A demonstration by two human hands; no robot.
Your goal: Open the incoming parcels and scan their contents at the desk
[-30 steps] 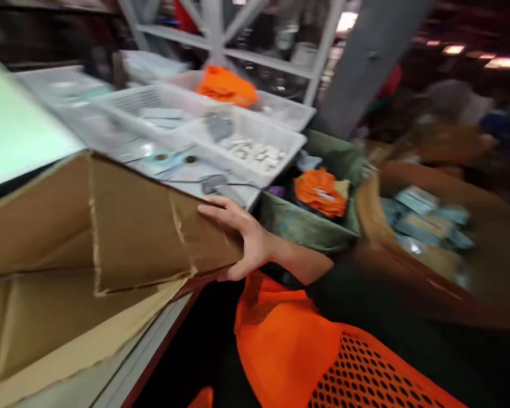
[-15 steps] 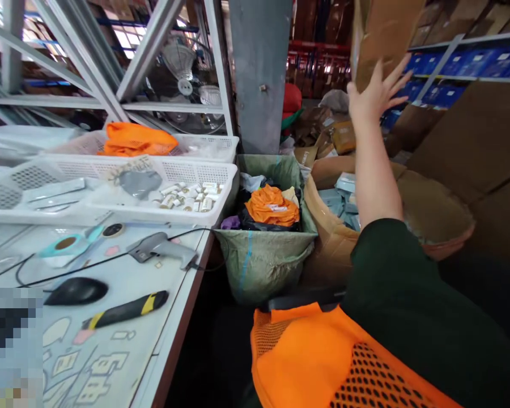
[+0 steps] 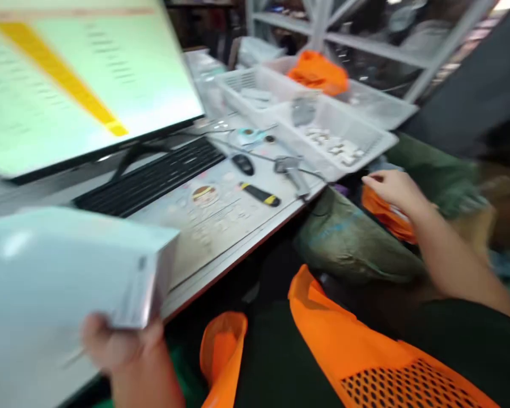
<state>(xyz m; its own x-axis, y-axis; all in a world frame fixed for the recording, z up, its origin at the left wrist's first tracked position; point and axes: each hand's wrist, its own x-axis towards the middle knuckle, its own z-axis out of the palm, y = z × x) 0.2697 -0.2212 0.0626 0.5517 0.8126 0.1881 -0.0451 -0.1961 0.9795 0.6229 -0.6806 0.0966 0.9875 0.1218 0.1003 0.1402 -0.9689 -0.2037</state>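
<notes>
In the head view my left hand (image 3: pixel 121 345), blurred, grips the near lower corner of a glossy white box (image 3: pixel 68 266) at the lower left. A printed label with dark marks shows on the box's end. My right hand (image 3: pixel 395 190) is over an open green woven sack (image 3: pixel 344 238) to the right of the desk. Its fingers are curled together, with nothing visible in them. Just below that hand, orange cloth (image 3: pixel 385 212) lies in the sack; whether the two touch I cannot tell.
On the desk (image 3: pixel 221 266) are a keyboard (image 3: pixel 165 173), mouse (image 3: pixel 243 164), yellow-and-black cutter (image 3: pixel 260 194) and corded barcode scanner (image 3: pixel 293 175). A lit monitor (image 3: pixel 89 79) stands left. White plastic baskets (image 3: pixel 348 122) hold small white pieces and orange fabric (image 3: pixel 318 72).
The view has swung left towards the monitor. My right hand has come down from its raised, spread position beside a cardboard box. My left hand with the white box has come into view.
</notes>
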